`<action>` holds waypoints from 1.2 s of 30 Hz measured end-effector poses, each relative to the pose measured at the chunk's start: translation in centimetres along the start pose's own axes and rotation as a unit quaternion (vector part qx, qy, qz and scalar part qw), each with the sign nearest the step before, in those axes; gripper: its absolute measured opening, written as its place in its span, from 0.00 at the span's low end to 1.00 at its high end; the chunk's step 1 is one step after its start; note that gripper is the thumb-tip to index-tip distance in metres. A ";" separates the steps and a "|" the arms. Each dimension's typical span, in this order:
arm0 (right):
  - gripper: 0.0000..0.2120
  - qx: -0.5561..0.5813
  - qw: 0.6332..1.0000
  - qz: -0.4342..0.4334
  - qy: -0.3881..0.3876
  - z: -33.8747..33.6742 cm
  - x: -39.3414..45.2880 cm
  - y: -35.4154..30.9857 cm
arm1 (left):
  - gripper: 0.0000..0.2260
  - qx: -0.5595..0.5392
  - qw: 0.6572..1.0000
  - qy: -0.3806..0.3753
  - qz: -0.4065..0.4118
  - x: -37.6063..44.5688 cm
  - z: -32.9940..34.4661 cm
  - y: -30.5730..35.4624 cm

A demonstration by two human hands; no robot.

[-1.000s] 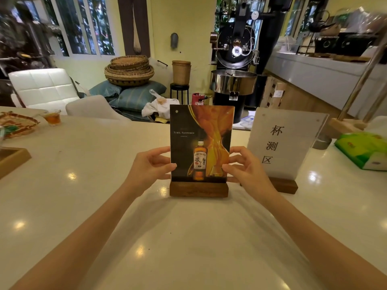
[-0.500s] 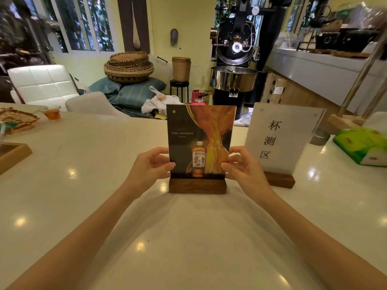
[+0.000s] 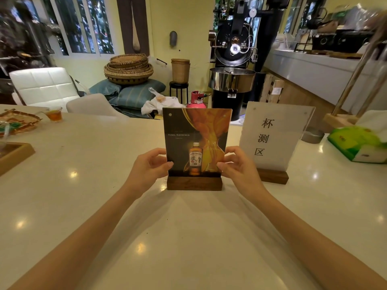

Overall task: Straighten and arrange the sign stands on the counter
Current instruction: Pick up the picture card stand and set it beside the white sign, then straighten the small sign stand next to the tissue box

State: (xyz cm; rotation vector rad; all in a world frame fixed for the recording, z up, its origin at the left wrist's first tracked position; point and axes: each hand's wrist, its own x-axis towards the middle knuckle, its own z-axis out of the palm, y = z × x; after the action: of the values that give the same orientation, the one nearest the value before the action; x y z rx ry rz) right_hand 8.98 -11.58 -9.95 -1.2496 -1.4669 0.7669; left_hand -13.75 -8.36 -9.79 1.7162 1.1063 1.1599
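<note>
Both hands, left hand (image 3: 149, 167) and right hand (image 3: 237, 165), pinch the upright whisky ad stand (image 3: 194, 147); the white cupping-area sign (image 3: 274, 137) looks angled, likely unstraightened

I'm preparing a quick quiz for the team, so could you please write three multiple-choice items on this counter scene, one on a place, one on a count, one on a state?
1. Where is the white sign relative to the whisky sign?
A. To its right
B. To its left
C. Lying in front

2. How many sign stands are on the counter?
A. One
B. Two
C. Four

3. How is the whisky sign held?
A. Left hand only
B. Both hands, right hand too, at its side edges
C. Untouched

Answers: 1 A, its wooden base stands right of the whisky sign; 2 B, only two panels show; 3 B, fingers of each hand press opposite edges.
</note>
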 end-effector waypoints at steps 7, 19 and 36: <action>0.14 -0.045 0.998 0.036 -0.010 -0.5 -0.2 -0.3 | 0.09 -0.001 1.000 0.005 -0.017 0.1 0.1 0.1; 0.16 -0.049 0.943 0.038 0.328 -9.1 -2.5 1.1 | 0.12 -0.033 0.999 -0.004 -0.019 0.8 0.4 1.2; 0.12 -0.139 0.966 0.058 0.212 -12.0 -0.1 1.5 | 0.15 -0.012 1.000 -0.004 -0.016 1.1 0.8 1.5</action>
State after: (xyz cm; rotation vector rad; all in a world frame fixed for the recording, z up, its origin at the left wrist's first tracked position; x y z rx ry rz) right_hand 20.82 -12.99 -8.00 -1.6098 -1.1811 0.3396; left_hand -12.36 -7.90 -8.30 1.6779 1.1063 1.1418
